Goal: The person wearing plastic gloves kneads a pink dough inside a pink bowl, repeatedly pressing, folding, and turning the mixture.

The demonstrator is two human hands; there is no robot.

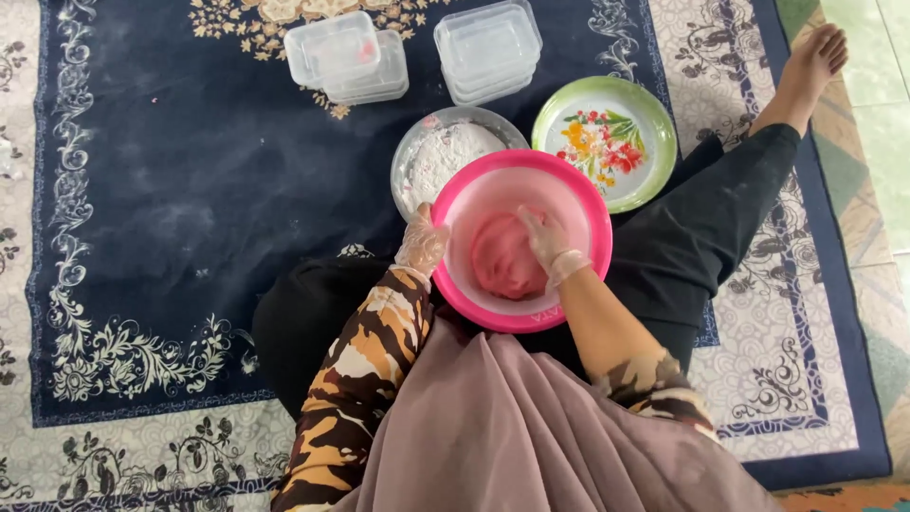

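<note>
Gloved right hand (pixel 550 242) is pressing spread fingers into pink dough (pixel 502 261) inside the pink bowl (pixel 588 204). Left hand (pixel 422 242) is gripping the rim, beside a flour bowl (pixel 445 152).

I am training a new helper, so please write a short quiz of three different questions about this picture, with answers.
1. True or false: the right hand is inside the pink bowl, on the pink dough.
2. What does the left hand grip?
A. the bowl's rim
B. the flowered plate
C. a clear box
3. Fill in: the metal dish behind the bowl holds white ____.

Key: 1 true; 2 A; 3 flour (a white powder)
</note>
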